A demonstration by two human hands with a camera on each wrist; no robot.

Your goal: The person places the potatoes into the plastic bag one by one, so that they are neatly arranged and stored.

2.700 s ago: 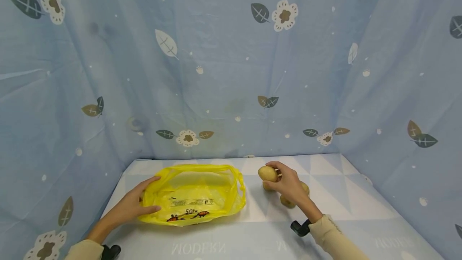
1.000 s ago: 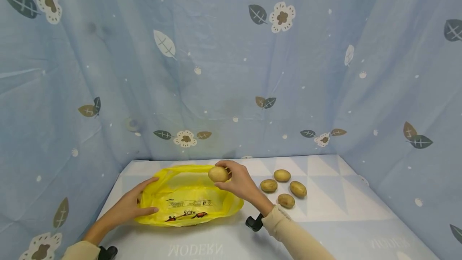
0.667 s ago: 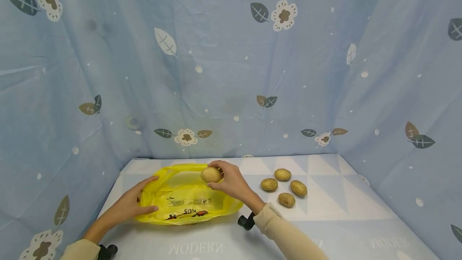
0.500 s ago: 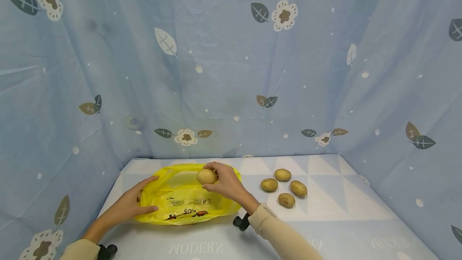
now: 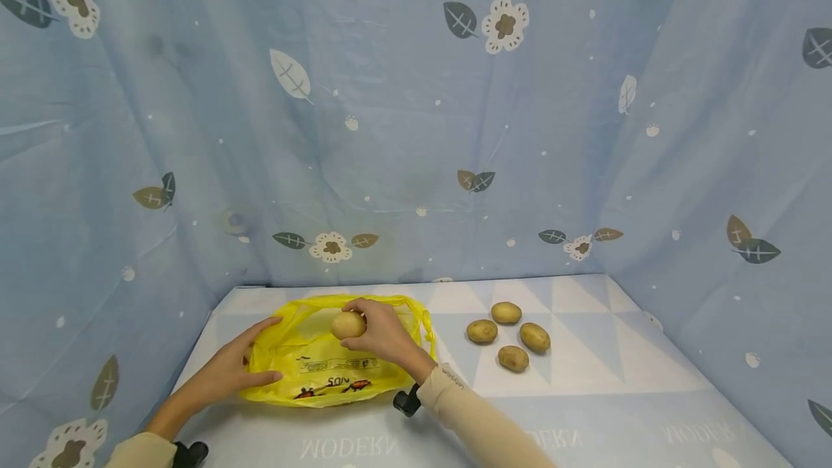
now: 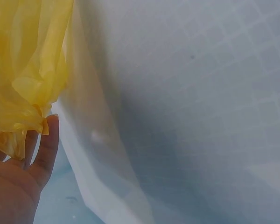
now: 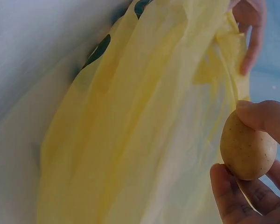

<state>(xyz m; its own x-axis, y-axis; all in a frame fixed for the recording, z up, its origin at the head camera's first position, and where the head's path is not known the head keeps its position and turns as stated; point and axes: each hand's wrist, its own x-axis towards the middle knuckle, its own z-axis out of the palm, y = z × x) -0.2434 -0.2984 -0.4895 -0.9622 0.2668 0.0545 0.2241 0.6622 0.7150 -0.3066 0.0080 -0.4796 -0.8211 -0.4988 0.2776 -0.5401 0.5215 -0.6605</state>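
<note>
Straight and spread, thumb and forefinger of the left hand (image 5: 227, 368) touch the left end of a yellow bag (image 5: 318, 374), its mouth gaping. The right hand (image 5: 386, 334) pinches a potato (image 5: 347, 325) at that opening. Four more potatoes (image 5: 482, 331) rest near one another on the table (image 5: 624, 360), right of the bag.

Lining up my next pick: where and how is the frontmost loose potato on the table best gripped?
I'd pinch the frontmost potato across its short axis, mid-length, the right hand coming from above and the near side once free. It is oval, lying roughly left to right, and the other three loose potatoes lie farther back.
</note>
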